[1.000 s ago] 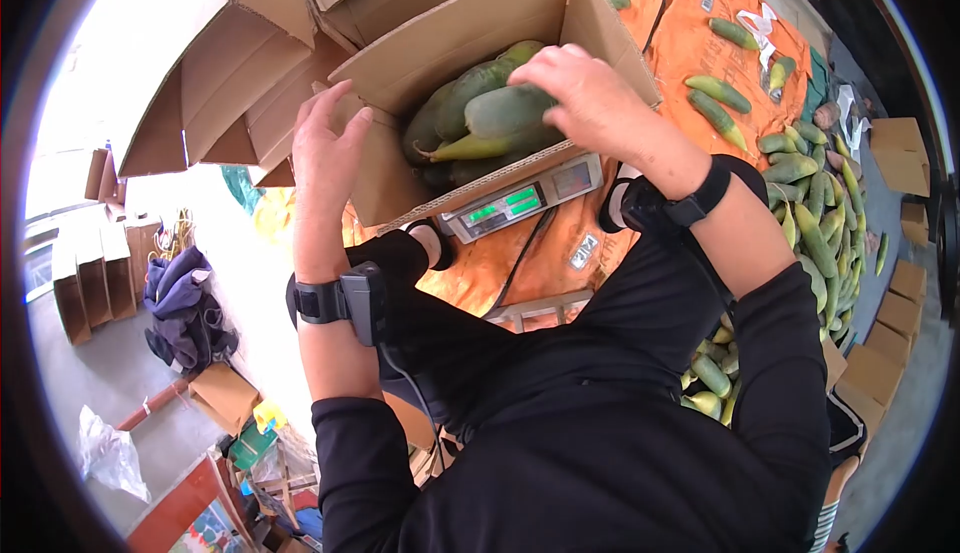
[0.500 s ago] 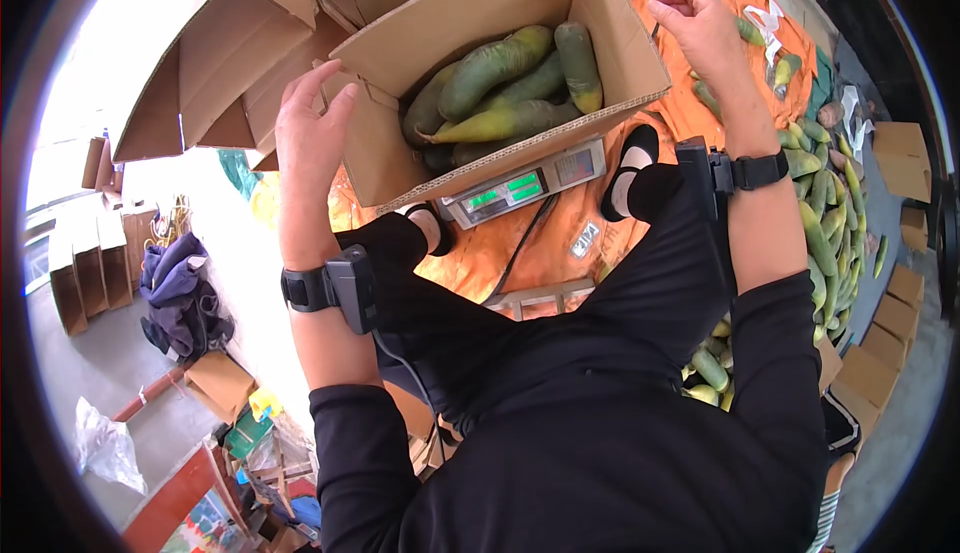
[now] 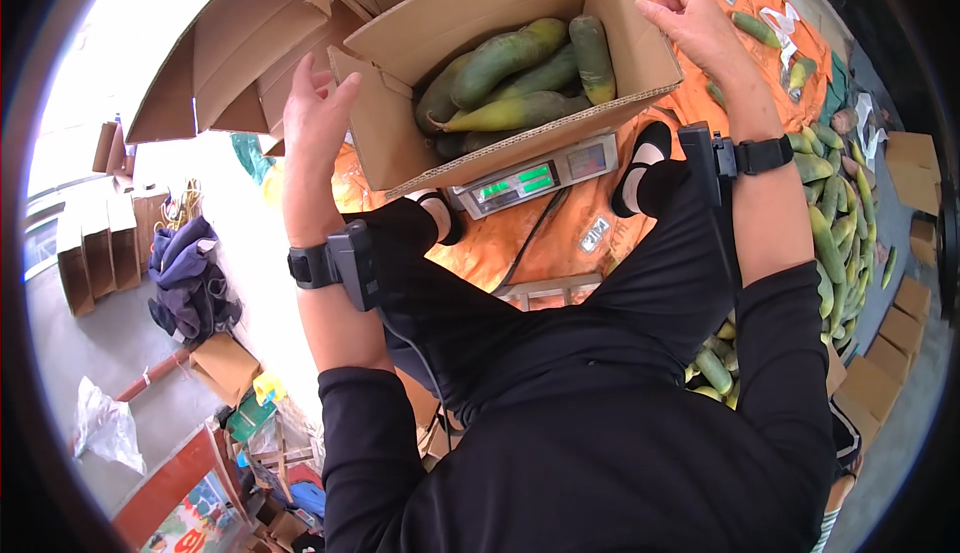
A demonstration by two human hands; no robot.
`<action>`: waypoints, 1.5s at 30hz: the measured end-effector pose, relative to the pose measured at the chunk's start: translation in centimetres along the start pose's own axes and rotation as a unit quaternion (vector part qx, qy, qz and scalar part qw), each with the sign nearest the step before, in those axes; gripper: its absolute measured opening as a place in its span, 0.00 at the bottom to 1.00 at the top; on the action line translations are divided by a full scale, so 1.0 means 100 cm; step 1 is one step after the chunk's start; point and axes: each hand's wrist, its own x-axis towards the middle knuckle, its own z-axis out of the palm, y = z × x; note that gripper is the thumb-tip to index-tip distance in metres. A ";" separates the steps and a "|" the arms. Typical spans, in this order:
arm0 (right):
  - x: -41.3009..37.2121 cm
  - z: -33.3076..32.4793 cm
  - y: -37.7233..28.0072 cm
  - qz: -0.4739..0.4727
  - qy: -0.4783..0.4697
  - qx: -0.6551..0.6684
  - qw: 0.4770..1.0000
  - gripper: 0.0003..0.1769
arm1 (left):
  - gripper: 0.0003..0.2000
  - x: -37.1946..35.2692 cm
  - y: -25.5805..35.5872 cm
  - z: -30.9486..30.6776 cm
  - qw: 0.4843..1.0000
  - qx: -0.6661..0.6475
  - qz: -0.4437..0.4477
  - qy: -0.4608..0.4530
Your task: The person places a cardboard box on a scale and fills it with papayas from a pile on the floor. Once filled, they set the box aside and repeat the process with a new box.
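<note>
An uncapped cardboard box stands on a digital scale with lit green displays. Several thick green radishes with yellowish ends lie inside it. My left hand is beside the box's left wall, thumb and fingers apart, holding nothing. Over at the right wall, my right hand has its slightly bent fingers apart, the tips overlapping the box's upper edge in this view. It is empty too.
Folded-open cardboard boxes stand at upper left. Orange sheeting covers the floor under the scale. A heap of green radishes spreads along the right, with small cartons past it. Dark clothing lies at left.
The whole view has shifted slightly, putting the box a little further right and up. My right fingertips now overlap the box's right edge; my left fingers have changed pose beside the left wall.
</note>
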 end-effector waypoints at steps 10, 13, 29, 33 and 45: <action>0.009 0.003 0.009 -0.014 -0.017 -0.114 0.993 0.32 | 0.34 0.003 -0.021 0.007 0.998 0.000 -0.023 -0.057; 0.010 0.001 -0.001 0.022 -0.022 -0.151 0.988 0.33 | 0.23 0.009 -0.030 0.005 0.994 0.043 0.011 -0.099; 0.036 0.020 0.008 0.030 -0.112 -0.272 0.955 0.22 | 0.18 0.002 -0.021 -0.002 0.952 0.153 -0.074 -0.255; 0.034 0.019 -0.005 0.001 -0.105 -0.290 0.951 0.20 | 0.12 0.002 -0.026 -0.015 0.955 0.114 -0.068 -0.265; 0.035 0.101 -0.077 -0.099 -0.152 -0.157 0.971 0.17 | 0.09 0.037 -0.151 -0.074 0.760 0.525 0.305 -0.233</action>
